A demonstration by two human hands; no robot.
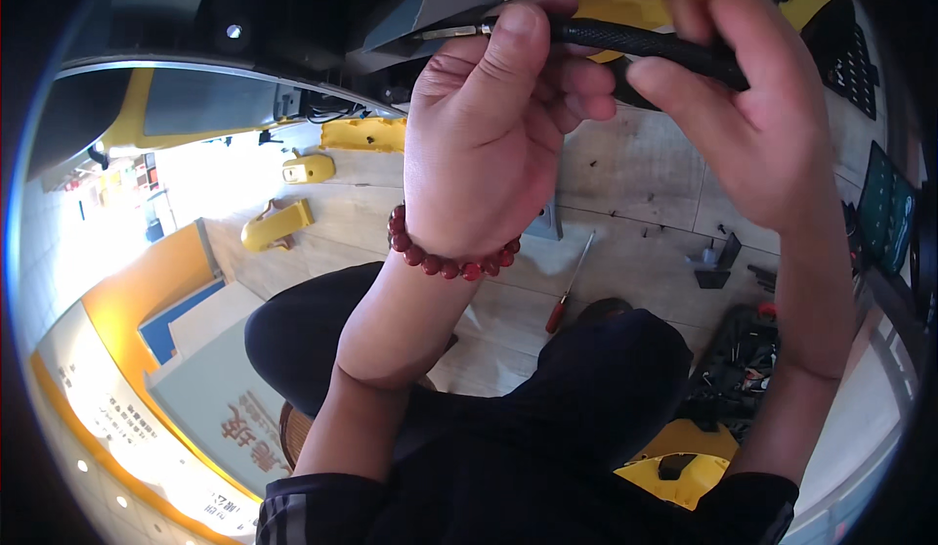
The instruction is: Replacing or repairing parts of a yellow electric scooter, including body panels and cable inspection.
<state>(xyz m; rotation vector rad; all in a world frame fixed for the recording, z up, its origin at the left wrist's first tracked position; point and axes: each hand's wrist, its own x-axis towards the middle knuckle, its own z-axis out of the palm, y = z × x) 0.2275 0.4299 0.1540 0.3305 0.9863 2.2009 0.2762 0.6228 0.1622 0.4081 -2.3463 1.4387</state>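
Note:
My left hand [489, 125], with a red bead bracelet [449, 267] at its wrist, is closed on the front of a slim black tool with a knurled handle [616, 37]. The tool's narrow metal tip points left, beside a dark panel with a torn-looking grey edge [391, 32]. My right hand [752, 86] is around the rear of the handle, whose end lies near the palm. Its thumb is by the handle, while the upper fingers are raised and blurred; whether it grips cannot be told.
A red-handled screwdriver [557, 315] lies on the floor between my knees. Yellow parts [276, 225] lie to the left, and small screws and a dark bracket [718, 261] to the right. A black tool case [738, 364] and a yellow shell [674, 477] are near my right leg.

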